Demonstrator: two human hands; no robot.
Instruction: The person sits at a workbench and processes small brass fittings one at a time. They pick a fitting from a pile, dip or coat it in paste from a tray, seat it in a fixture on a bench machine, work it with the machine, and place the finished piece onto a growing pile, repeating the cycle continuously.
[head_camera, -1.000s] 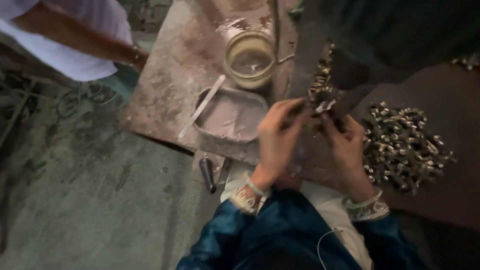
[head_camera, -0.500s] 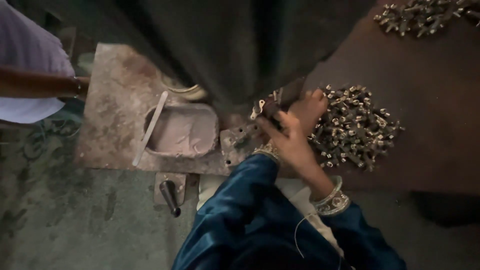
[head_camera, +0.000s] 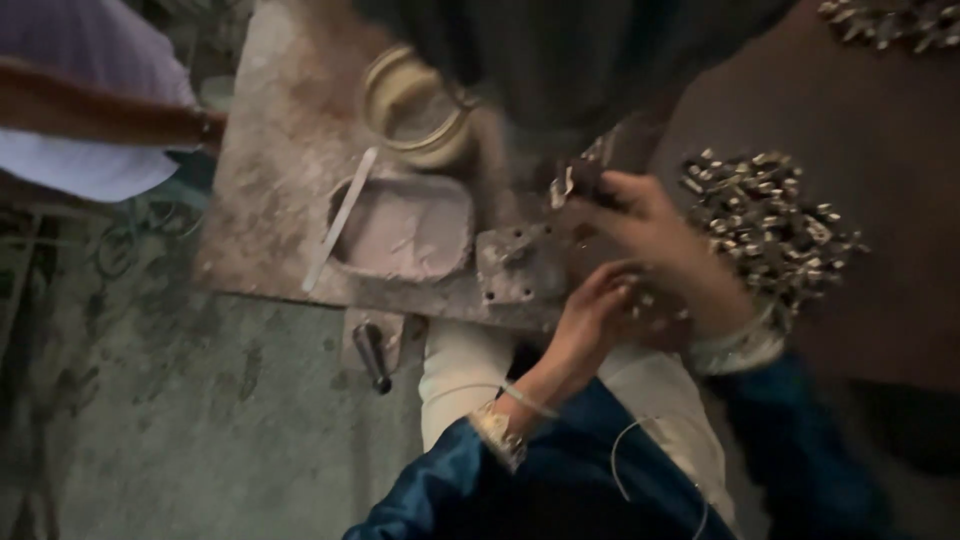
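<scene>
My right hand (head_camera: 655, 235) is raised over the edge of the work board, its fingers closed on a small cluster of metal pieces (head_camera: 578, 180). My left hand (head_camera: 592, 318) sits just below it, fingers curled near several tiny shiny bits; blur hides whether it grips one. A pile of small silvery metal parts (head_camera: 770, 225) lies on the brown cloth right beside my right wrist. Both arms wear dark blue sleeves with embroidered cuffs.
A worn stone slab (head_camera: 270, 215) carries a shallow oval dish (head_camera: 405, 228) with a flat stick (head_camera: 340, 220) and a round jar (head_camera: 415, 105). A small tool (head_camera: 372, 355) lies by its front edge. Another person's arm (head_camera: 110, 115) reaches in at upper left.
The view has swung and the hands have come lower and nearer the slab's front edge. My right hand now reaches left over the metal plate, and my left hand is under it.
</scene>
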